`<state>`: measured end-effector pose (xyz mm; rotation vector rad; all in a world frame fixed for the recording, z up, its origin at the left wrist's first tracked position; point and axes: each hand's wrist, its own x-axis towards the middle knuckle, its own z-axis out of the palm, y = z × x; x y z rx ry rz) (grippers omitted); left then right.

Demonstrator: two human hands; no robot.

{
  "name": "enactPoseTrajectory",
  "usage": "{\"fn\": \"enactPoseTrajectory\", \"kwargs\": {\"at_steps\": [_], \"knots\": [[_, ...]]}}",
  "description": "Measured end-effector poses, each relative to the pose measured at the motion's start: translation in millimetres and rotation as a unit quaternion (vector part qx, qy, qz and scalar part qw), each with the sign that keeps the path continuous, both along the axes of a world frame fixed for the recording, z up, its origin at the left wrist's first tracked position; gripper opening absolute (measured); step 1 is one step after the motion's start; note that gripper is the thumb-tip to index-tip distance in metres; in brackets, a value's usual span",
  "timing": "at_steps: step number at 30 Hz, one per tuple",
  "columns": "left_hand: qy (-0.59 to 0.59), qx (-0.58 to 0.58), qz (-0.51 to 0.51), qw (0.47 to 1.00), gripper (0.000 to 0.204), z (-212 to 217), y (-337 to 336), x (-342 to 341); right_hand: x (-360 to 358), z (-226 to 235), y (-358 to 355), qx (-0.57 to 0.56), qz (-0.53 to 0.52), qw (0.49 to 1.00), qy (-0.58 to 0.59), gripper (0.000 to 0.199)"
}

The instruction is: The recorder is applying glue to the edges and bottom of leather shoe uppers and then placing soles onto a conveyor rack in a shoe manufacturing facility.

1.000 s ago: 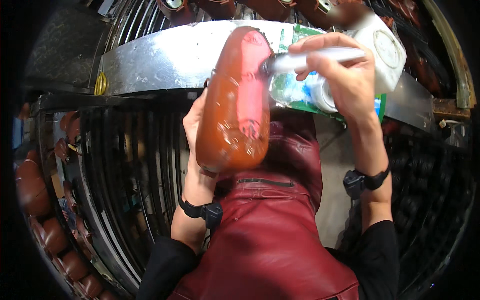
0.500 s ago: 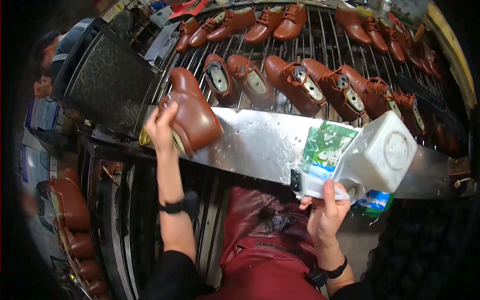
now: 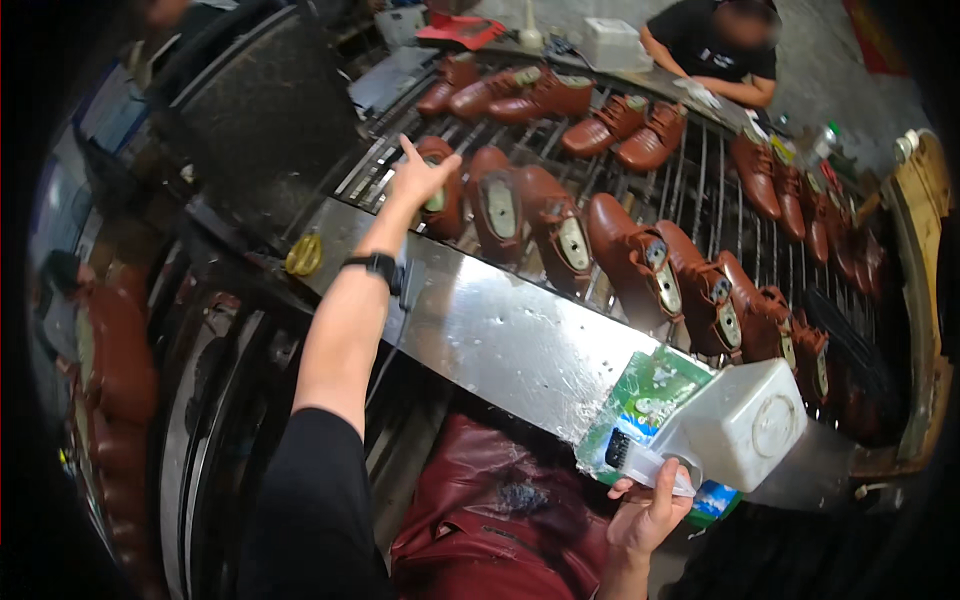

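My left hand (image 3: 418, 182) is stretched out to the far left with its fingers spread, over the leftmost brown leather shoe (image 3: 440, 215) in the near row. That shoe rests on a rack of metal bars (image 3: 622, 195). Low at the right, my right hand (image 3: 648, 520) grips a brush (image 3: 645, 466) by its pale plastic handle, its black bristles pointing left. Just beyond the brush, a square white plastic jug (image 3: 755, 415) lies tilted with its base toward the upper right. Beneath both is a green and blue plastic sheet (image 3: 655, 385).
A steel ledge (image 3: 490, 325) runs along the rack's near side. More brown shoes (image 3: 652, 135) stand in a far row. Yellow-handled scissors (image 3: 303, 255) lie at the ledge's left end. Brown uppers (image 3: 118, 350) are stacked at left. A person (image 3: 715, 50) sits beyond the rack.
My left hand has let go of the brown shoe, which it held above the ledge and which now sits on the rack. The view has turned; my right hand keeps the brush.
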<state>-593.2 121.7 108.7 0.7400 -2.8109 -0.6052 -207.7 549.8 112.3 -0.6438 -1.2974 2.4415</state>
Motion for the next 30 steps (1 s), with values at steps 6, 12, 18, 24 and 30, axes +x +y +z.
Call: {"fn": "enactPoseTrajectory", "kwargs": {"at_steps": [6,12,18,24,30], "knots": [[0.137,-0.204,-0.135,0.960,0.054,188,81,268,9,-5,7,-0.016,0.020,0.999,0.037,0.028],[-0.092,-0.428,0.167,0.884,0.093,378,-40,423,34,8,11,-0.074,0.083,0.991,0.071,0.025],[-0.086,-0.095,0.208,0.970,0.058,356,-121,418,57,1,24,-0.091,0.073,0.987,0.109,0.025],[0.143,-0.110,-0.021,0.983,0.032,318,-69,434,69,-21,55,-0.035,-0.031,0.994,0.097,0.019],[0.390,0.110,0.031,0.914,0.057,159,21,475,64,-33,73,0.221,-0.118,0.964,0.094,0.020]]}}
